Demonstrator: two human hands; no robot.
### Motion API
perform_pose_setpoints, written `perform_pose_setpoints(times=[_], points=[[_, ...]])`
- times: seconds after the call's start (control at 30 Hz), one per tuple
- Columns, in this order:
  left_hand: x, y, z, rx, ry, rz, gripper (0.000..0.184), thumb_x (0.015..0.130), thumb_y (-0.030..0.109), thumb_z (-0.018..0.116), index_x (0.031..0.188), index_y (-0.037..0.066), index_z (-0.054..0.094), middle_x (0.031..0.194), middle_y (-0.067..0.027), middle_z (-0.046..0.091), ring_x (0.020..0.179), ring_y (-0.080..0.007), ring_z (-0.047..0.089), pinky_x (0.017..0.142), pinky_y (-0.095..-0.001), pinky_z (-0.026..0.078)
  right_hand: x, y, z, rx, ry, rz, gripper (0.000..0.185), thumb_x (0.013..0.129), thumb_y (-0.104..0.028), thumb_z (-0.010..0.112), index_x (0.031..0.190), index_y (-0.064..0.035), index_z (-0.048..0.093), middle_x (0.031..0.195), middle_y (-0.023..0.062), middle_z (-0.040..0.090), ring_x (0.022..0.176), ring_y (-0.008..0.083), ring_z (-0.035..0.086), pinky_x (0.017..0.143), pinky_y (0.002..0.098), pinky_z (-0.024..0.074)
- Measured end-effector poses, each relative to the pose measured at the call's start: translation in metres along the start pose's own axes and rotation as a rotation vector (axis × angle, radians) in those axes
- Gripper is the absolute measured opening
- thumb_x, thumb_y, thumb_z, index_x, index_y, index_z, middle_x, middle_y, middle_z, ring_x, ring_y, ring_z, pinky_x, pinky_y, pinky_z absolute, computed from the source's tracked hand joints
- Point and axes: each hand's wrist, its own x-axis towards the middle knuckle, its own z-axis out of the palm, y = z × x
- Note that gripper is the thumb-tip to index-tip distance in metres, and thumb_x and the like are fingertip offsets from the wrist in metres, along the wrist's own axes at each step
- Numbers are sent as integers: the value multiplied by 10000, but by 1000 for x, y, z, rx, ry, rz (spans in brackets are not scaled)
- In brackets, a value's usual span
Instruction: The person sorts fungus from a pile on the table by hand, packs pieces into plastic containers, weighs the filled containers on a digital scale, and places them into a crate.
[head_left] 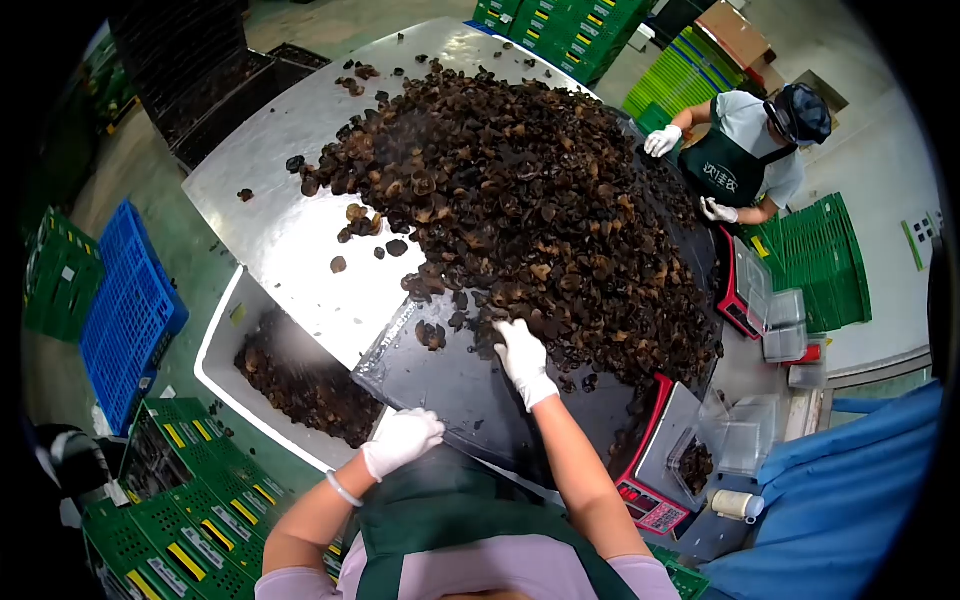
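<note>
A big heap of dark brown wood ear mushrooms (540,190) covers much of the metal table (250,180). My right hand (523,358), in a white glove, reaches to the near edge of the heap with its fingers stretched out over a dark sheet (440,380). Its fingertips meet some mushrooms; nothing clearly shows in its grasp. At the table's near edge is my left hand (405,440), also gloved, its fingers curled; whatever they may hold is hidden. Below and left of the table, a white tub (225,365) contains more dark mushrooms.
A red scale (650,505) bearing a clear plastic box (695,465) stands at right. Across the heap, a gloved co-worker (735,150) works beside another scale (735,290). Green crates (190,500) and a blue pallet (130,310) stand at left. A bottle (735,505) is near a blue curtain (850,490).
</note>
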Motion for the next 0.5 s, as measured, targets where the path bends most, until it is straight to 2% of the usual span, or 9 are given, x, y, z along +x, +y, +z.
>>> perform_pose_setpoints(times=[0.07,0.13,0.2,0.23,0.33,0.4,0.5], points=[[-15,-11,-9,-28,35,-105,153,814,247,609,772,102,633,761,-73,594,777,-260,608,710,-387,494,-23,0,-4,136,22,20,335,744,-95,686,1067,-143,616,949,129,599,853,333,614,732,386,510],[-19,-19,-17,-5,95,-157,159,818,253,611,780,101,635,768,-76,600,776,-265,606,716,-382,493,-48,12,-3,397,87,-31,267,773,-51,660,1033,-108,642,900,87,635,811,242,625,740,316,503],[-10,-19,-28,-30,214,-162,124,817,223,629,837,103,650,769,-76,604,776,-266,602,725,-365,493,-71,17,-3,844,-39,338,201,813,-21,633,1009,-62,656,881,23,643,798,125,586,761,248,473],[-2,-19,-32,-66,245,-179,115,811,205,638,861,103,655,776,-73,605,771,-265,598,718,-357,491,-80,24,0,1012,-35,374,205,836,-9,622,1038,-36,647,896,-7,622,817,66,541,767,217,450],[35,-16,-46,-68,364,-155,134,789,149,666,912,96,658,801,-67,607,767,-261,591,700,-344,487,-106,36,-4,1489,-18,562,270,901,-99,576,1165,-44,584,943,43,638,818,106,585,780,238,468],[69,-13,-52,-102,509,-51,192,773,124,682,958,86,648,821,-73,598,795,-249,592,700,-351,490,-123,48,-5,1673,71,630,366,947,-207,533,1287,-81,482,962,50,626,742,110,584,598,232,485],[121,-6,-53,8,474,8,254,784,100,656,1036,79,626,920,-77,613,840,-256,588,729,-343,484,-147,58,-14,1919,242,682,400,969,-279,493,1336,-131,433,946,26,589,632,90,507,531,251,468]])
